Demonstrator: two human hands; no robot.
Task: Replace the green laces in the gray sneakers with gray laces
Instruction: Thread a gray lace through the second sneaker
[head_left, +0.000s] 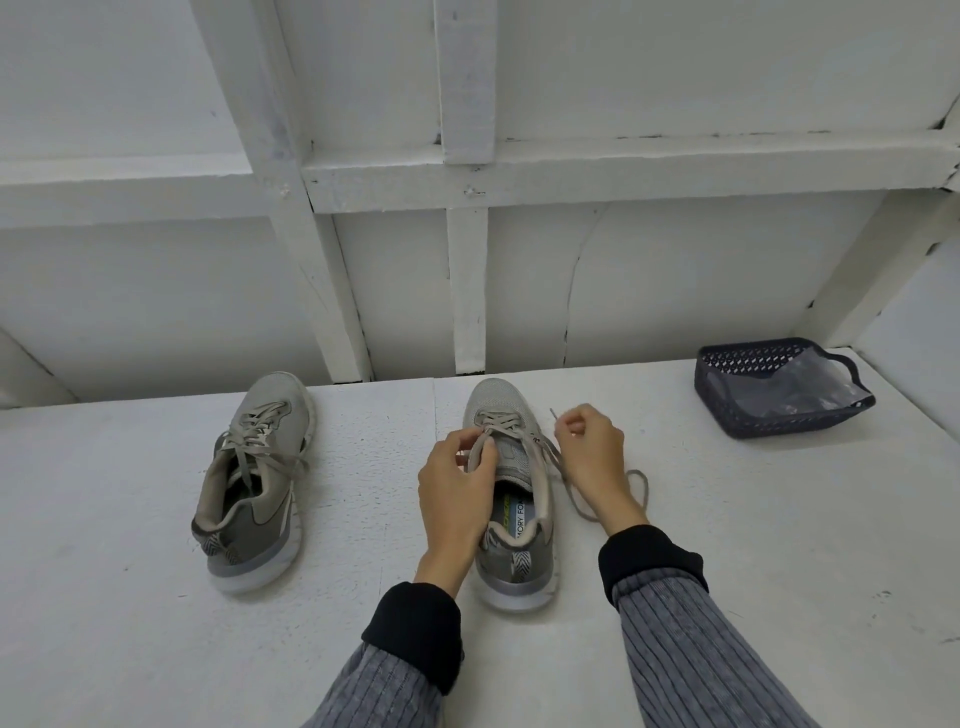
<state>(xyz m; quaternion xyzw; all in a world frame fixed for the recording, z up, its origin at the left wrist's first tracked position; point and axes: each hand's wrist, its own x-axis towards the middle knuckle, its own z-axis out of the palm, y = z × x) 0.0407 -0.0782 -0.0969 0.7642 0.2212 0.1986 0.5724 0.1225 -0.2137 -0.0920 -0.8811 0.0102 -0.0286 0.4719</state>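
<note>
Inspecting the work surface, you have two gray sneakers standing toes-far on the white table (156, 597), well apart from each other. The left sneaker (258, 483) sits alone toward the left; it is laced in gray up to the collar, and its lace ends lie loose across the opening and over its right side. The right sneaker (514, 499) stands directly in front of you, between your two wrists, with only its far eyelets threaded.

Your left hand (454, 499) is over the near-left of this shoe's throat, thumb and forefinger pinching one run of the gray lace (540, 457) just above the tongue. Your right hand (589, 457) is just beside the shoe's right edge, its fingers curled and pinching the other run near its tip, which sticks up past the knuckles. Slack from that run trails down the right side of the shoe and loops on the table behind your right wrist.

A dark perforated basket (748, 415) rests at the far right of the table, well apart from both shoes, holding a clear plastic bag (810, 387). Contents of the bag cannot be determined. White-painted framing (467, 291) forms the wall beyond the table.
</note>
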